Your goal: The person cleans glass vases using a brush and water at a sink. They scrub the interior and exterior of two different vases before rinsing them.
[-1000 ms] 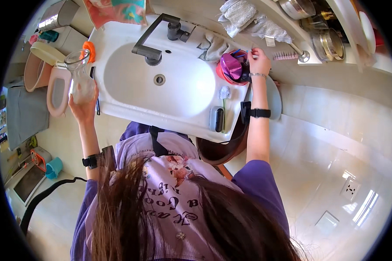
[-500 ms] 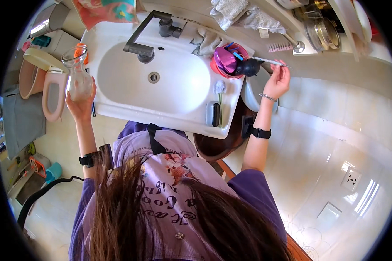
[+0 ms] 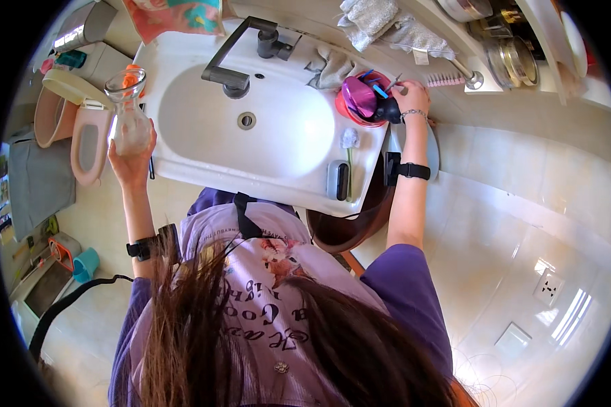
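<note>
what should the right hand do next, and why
I'd probably lift the right hand slowly, straight up from the red container: its fingers sit close to crowded items, and the left hand, holding the glass vase, isn't free to steady the container.

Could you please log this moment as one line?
left hand: holding glass vase | right hand: at red tub, grip unclear | faucet: over sink | cloth: on sink rim

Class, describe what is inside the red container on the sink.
A shiny purple object, a blue item and a black rounded object show; the bottom of the red container is covered.
</note>
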The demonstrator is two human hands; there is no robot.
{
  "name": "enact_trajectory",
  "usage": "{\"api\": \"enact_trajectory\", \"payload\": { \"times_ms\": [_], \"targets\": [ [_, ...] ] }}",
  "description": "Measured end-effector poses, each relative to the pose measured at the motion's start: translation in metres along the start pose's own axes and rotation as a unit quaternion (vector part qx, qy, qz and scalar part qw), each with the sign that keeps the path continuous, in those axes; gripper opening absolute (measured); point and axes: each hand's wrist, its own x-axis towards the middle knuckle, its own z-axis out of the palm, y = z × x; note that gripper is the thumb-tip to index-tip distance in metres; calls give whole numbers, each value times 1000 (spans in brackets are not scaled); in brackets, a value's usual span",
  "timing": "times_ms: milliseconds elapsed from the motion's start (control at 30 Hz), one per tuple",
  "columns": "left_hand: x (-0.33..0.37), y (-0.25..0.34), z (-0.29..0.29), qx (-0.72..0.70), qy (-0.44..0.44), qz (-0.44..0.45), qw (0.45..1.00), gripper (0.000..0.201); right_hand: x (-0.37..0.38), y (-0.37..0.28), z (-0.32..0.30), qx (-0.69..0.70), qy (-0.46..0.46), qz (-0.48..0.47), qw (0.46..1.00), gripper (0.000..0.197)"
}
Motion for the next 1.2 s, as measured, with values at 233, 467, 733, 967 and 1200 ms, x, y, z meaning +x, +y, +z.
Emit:
{"api": "enact_trajectory", "payload": {
  "times_ms": [233, 467, 733, 967, 1200],
  "targets": [
    [-5, 6, -5, -3, 34, 22, 999, 47, -24, -33, -43, 23, 64, -6, 998, 16],
    [-1, 6, -6, -19, 47, 19, 999, 45, -61, -78, -23, 90, -79, -114, 986, 19],
    [3, 5, -4, -35, 69, 10, 997, 46, -80, -40, -38, 192, 152, -120, 962, 8],
    [10, 6, -19, -23, 71, -3, 997, 49, -107, -36, -125, 421, 449, 86, 783, 37],
    [22, 3, -24, -54, 5, -70, 996, 51, -125, -72, -166, 755, 342, 50, 557, 32]
  ]
}}
